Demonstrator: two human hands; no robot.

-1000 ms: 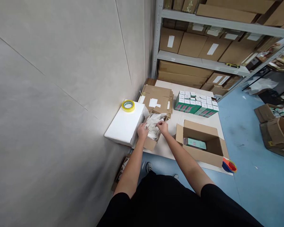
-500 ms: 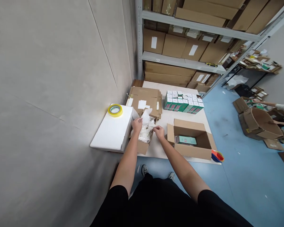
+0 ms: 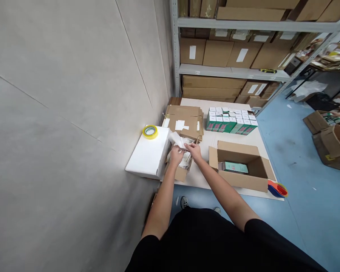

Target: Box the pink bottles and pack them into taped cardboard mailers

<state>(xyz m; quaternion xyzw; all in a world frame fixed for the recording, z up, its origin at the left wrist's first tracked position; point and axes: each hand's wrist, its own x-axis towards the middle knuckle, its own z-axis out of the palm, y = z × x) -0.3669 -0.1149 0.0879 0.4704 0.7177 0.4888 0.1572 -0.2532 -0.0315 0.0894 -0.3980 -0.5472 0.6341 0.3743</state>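
Note:
Above a small open cardboard box (image 3: pixel 181 174) filled with crumpled white scraps (image 3: pixel 185 161), both hands pinch a thin white sheet (image 3: pixel 176 139). I cannot tell whether it is paper or plastic. My left hand (image 3: pixel 176 155) is closed on its near edge, and my right hand (image 3: pixel 193 151) grips it just to the right, the fingers almost touching. The sheet's free end rises toward the far left. Behind the small box lies a stack of flattened cardboard (image 3: pixel 184 113) with white labels.
A yellow tape roll (image 3: pixel 150 132) rests on a white block (image 3: pixel 147 155) by the wall. Green-and-white cartons (image 3: pixel 231 121) stand in rows at the back. An open carton (image 3: pixel 242 180) holds a green box (image 3: pixel 236 167); a red-and-blue tape dispenser (image 3: pixel 277 189) sits at the table corner.
My hands have come closer together, with the right moving toward the left over the white sheet. The camera has turned slightly left, so the scene sits further right.

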